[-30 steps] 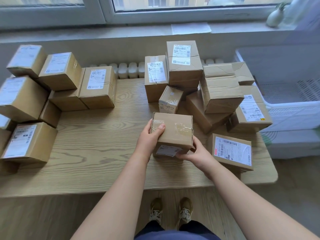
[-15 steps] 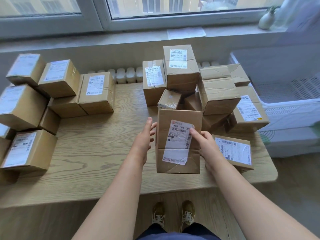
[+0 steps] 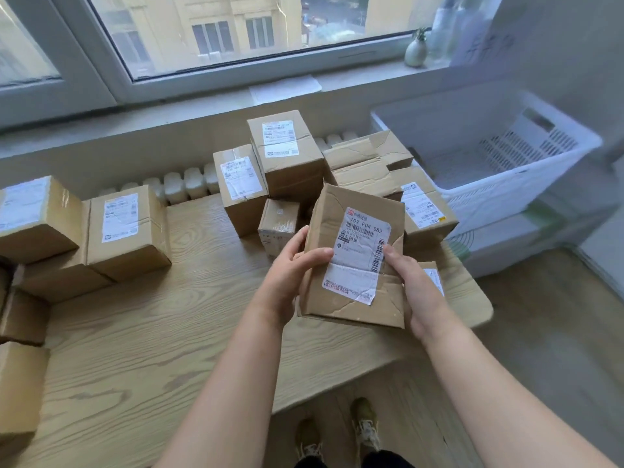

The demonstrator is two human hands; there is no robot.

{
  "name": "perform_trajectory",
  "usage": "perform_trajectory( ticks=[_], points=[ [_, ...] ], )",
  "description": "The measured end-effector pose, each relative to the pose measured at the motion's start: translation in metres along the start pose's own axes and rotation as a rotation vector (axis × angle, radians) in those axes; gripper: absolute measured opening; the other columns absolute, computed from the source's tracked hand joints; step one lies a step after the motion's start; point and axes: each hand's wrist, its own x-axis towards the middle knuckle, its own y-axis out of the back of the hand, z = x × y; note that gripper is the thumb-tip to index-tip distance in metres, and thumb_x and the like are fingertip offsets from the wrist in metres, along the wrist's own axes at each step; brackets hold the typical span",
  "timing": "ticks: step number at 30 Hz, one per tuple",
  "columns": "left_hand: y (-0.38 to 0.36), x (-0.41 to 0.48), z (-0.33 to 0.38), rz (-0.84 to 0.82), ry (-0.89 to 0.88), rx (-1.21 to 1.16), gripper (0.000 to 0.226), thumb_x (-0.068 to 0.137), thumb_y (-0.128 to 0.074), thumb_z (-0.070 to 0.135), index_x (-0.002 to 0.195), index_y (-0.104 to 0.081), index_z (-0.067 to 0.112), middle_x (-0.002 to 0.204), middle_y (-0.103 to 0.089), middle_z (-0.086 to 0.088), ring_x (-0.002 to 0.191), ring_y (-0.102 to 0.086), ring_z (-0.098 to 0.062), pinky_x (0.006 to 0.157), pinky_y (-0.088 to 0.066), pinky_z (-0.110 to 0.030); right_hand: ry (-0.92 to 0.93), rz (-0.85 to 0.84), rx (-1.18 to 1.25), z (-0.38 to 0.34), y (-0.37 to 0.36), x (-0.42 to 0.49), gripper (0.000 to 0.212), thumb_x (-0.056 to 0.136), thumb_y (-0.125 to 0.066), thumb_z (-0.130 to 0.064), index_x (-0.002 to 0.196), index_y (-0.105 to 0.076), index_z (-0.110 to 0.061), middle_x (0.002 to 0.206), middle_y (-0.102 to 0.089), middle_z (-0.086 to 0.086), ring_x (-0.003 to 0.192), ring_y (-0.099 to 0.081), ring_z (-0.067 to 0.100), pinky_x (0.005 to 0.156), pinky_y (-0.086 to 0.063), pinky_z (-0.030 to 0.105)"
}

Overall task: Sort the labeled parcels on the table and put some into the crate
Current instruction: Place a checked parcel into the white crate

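A pale wooden table (image 3: pixel 152 332) with strong grain filled the lower left and centre of the frame, its rounded corner at centre right. Above it, in the middle of the frame, a brown parcel (image 3: pixel 354 258) was held clear of the tabletop, tilted, its creased face and white label (image 3: pixel 358 255) turned up towards the camera. The left hand (image 3: pixel 290 268) grasped its left edge, thumb on the front. The right hand (image 3: pixel 415 292) grasped the right edge, thumb lying by the label's barcode.

Behind the parcel, a stack of labeled boxes (image 3: pixel 287 153) crowded the table's far side. More boxes (image 3: pixel 128 231) lay along the left edge of the frame. At upper right stood a white slotted crate (image 3: pixel 472 194), just beside the table. A white radiator (image 3: pixel 182 185) showed behind the table's far edge, under a grey windowsill (image 3: pixel 202 106) carrying a sheet of paper (image 3: pixel 285 89) and a small vase (image 3: pixel 416 50). The window (image 3: pixel 236 32) across the top looked onto a yellow building. A wooden floor (image 3: pixel 540 349) and a pair of shoes (image 3: pixel 364 423) showed at the bottom.
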Motion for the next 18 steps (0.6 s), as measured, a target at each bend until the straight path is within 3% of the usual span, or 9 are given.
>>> perform_trajectory(
  ticks=[2,4,8,11,18],
  points=[
    [-0.012,0.011,-0.004,-0.085,-0.018,-0.019,0.067,0.077,-0.077,0.025,0.141,-0.056,0.025,0.132,-0.068,-0.011,0.125,-0.063,-0.036,0.112,-0.043,-0.060,0.018,-0.009,0.029,-0.004,0.012,-0.011,0.091,0.062,-0.089,-0.055,0.137,-0.055,-0.016,0.122,-0.074,0.006,0.114,-0.070,0.027,0.108,-0.048,0.051],
    [-0.026,0.019,-0.007,-0.120,-0.029,-0.071,0.055,0.082,-0.071,0.017,0.137,-0.059,0.020,0.134,-0.066,-0.015,0.127,-0.059,-0.042,0.111,-0.043,-0.062,0.010,-0.047,0.050,-0.008,0.023,-0.022,0.078,0.073,-0.084,-0.048,0.139,-0.056,-0.017,0.126,-0.072,0.007,0.117,-0.069,0.027,0.108,-0.048,0.049],
    [-0.069,0.031,-0.009,-0.138,-0.005,-0.082,0.055,0.082,-0.068,0.016,0.136,-0.059,0.017,0.133,-0.066,-0.018,0.126,-0.059,-0.043,0.105,-0.047,-0.059,0.043,-0.012,0.106,-0.022,0.059,-0.038,0.053,0.085,-0.069,-0.026,0.136,-0.060,-0.015,0.124,-0.073,0.008,0.117,-0.068,0.028,0.104,-0.051,0.045],
    [-0.106,0.041,-0.015,-0.177,0.011,-0.041,0.053,0.082,-0.068,0.017,0.134,-0.059,0.013,0.132,-0.066,-0.018,0.127,-0.057,-0.044,0.107,-0.045,-0.060,0.072,0.045,0.131,-0.033,0.091,-0.043,0.042,0.091,-0.064,-0.014,0.133,-0.060,-0.012,0.120,-0.074,0.011,0.110,-0.071,0.029,0.091,-0.059,0.039],
    [-0.219,0.069,-0.022,-0.206,0.025,0.050,0.059,0.072,-0.078,0.033,0.129,-0.066,0.030,0.129,-0.070,-0.006,0.124,-0.063,-0.034,0.112,-0.042,-0.059,0.091,0.109,0.154,-0.073,0.196,-0.041,0.042,0.086,-0.071,-0.020,0.127,-0.065,-0.012,0.116,-0.075,0.014,0.109,-0.071,0.032,0.103,-0.052,0.047]
  ],
)
